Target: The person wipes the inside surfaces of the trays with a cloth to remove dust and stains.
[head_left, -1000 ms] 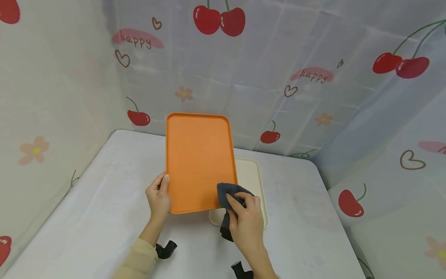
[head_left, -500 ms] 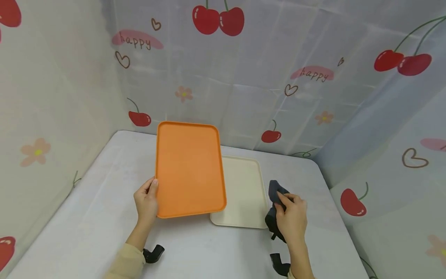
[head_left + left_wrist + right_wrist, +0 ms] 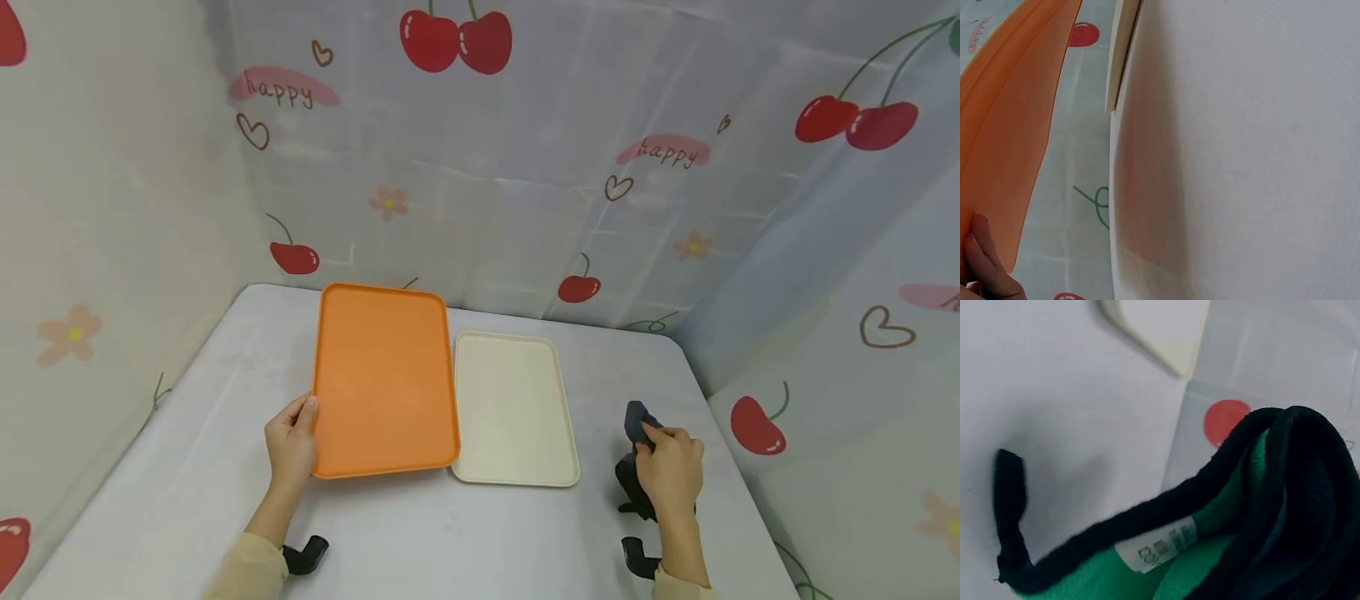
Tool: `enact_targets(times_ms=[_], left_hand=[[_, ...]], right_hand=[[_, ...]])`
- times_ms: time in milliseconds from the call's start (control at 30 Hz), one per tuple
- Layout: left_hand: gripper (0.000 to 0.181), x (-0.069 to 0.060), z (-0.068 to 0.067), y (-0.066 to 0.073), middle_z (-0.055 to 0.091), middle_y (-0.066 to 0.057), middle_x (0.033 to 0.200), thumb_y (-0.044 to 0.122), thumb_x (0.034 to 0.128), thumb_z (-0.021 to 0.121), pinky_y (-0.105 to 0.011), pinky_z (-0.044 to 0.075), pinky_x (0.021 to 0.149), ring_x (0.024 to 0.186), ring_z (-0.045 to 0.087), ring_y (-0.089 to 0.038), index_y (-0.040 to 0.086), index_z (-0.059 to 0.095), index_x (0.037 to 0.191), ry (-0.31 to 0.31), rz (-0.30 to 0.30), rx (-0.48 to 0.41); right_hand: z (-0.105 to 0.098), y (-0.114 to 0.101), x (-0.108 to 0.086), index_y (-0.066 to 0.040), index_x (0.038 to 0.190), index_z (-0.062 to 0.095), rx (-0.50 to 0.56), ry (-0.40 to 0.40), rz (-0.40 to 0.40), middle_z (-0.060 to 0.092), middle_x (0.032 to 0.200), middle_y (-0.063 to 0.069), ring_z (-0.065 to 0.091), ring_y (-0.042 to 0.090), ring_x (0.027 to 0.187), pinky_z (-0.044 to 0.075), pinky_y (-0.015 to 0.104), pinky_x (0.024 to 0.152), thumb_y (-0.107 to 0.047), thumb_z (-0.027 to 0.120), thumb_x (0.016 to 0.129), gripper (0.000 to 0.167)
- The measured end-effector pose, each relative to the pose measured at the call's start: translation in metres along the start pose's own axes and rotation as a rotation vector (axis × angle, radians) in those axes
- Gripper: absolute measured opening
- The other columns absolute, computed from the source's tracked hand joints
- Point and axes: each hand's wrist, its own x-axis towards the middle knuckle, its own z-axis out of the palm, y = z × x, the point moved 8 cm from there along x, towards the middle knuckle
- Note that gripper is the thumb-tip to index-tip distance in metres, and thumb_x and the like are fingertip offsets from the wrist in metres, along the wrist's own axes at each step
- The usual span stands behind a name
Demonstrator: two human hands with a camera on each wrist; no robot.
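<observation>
My left hand [image 3: 291,442] grips the left edge of an orange tray [image 3: 384,383], thumb on the front. The tray is raised and tilted toward me; in the left wrist view the orange underside [image 3: 1016,137] stands off the table, fingertips against it. Over the table's right side my right hand [image 3: 671,471] pinches a bunched dark cloth [image 3: 637,419]. Up close in the right wrist view, the cloth [image 3: 1204,487] shows a green face, a black border and a white label [image 3: 1159,545]. My right fingers are hidden in that view.
A cream tray [image 3: 517,408] lies flat on the white table [image 3: 450,542], just right of the orange tray. Cherry-printed curtains [image 3: 480,208] hang behind and at both sides. Black curved pieces [image 3: 306,556] stick out at both wrists.
The orange tray has moved left and down in my left hand, uncovering the cream tray. My right hand has drawn the cloth off the orange tray and away to the right.
</observation>
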Motion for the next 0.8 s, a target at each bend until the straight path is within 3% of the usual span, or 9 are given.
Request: enact_targets(times_ms=[133, 300, 367, 533, 700, 800], left_hand=[[0.038, 0.002, -0.002, -0.004, 0.062, -0.025, 0.124, 0.020, 0.1020, 0.052, 0.001, 0.037, 0.080, 0.094, 0.047, 0.016, -0.011, 0.062, 0.123, -0.016, 0.006, 0.027], [0.038, 0.004, -0.001, -0.009, 0.062, -0.028, 0.123, 0.018, 0.1021, 0.051, -0.001, 0.038, 0.076, 0.088, 0.047, 0.017, -0.012, 0.062, 0.123, -0.043, 0.009, 0.061], [0.038, 0.005, 0.000, -0.013, 0.063, -0.027, 0.123, 0.018, 0.1023, 0.051, -0.001, 0.038, 0.075, 0.089, 0.050, 0.011, -0.011, 0.061, 0.124, -0.054, -0.003, 0.071], [0.040, 0.010, 0.001, -0.020, 0.061, -0.025, 0.128, 0.022, 0.1029, 0.050, 0.000, 0.035, 0.078, 0.110, 0.054, -0.014, -0.010, 0.060, 0.126, -0.088, -0.029, 0.102], [0.040, 0.016, 0.002, -0.025, 0.062, -0.025, 0.127, 0.022, 0.1026, 0.051, -0.001, 0.036, 0.078, 0.103, 0.053, -0.003, -0.009, 0.061, 0.126, -0.114, -0.032, 0.142], [0.040, 0.020, 0.002, -0.029, 0.061, -0.027, 0.128, 0.022, 0.1028, 0.050, -0.011, 0.040, 0.086, 0.110, 0.056, -0.012, -0.009, 0.061, 0.126, -0.122, -0.037, 0.153]], right_hand=[[0.008, 0.007, 0.000, 0.000, 0.114, 0.071, -0.037, 0.012, -0.035, 0.061, 0.110, 0.034, 0.049, 0.050, 0.093, 0.047, 0.058, 0.068, -0.002, 0.069, 0.081, 0.033], [0.020, 0.016, 0.001, 0.000, 0.113, 0.072, -0.057, -0.027, -0.030, 0.061, 0.110, 0.034, 0.050, 0.052, 0.094, 0.047, 0.059, 0.067, -0.003, 0.069, 0.081, 0.033], [0.025, 0.019, 0.001, 0.000, 0.113, 0.072, -0.061, -0.043, -0.028, 0.061, 0.110, 0.034, 0.050, 0.052, 0.094, 0.047, 0.060, 0.066, -0.003, 0.069, 0.081, 0.033], [0.039, 0.027, 0.002, 0.000, 0.116, 0.070, -0.079, -0.111, -0.009, 0.060, 0.115, 0.033, 0.049, 0.051, 0.099, 0.047, 0.057, 0.067, -0.005, 0.069, 0.083, 0.034], [0.048, 0.031, 0.000, -0.001, 0.119, 0.069, -0.081, -0.155, 0.006, 0.058, 0.118, 0.034, 0.048, 0.051, 0.102, 0.047, 0.056, 0.068, -0.006, 0.069, 0.084, 0.035], [0.051, 0.030, -0.001, -0.001, 0.120, 0.068, -0.082, -0.169, -0.001, 0.058, 0.118, 0.034, 0.048, 0.052, 0.103, 0.047, 0.058, 0.071, -0.006, 0.069, 0.085, 0.036]])
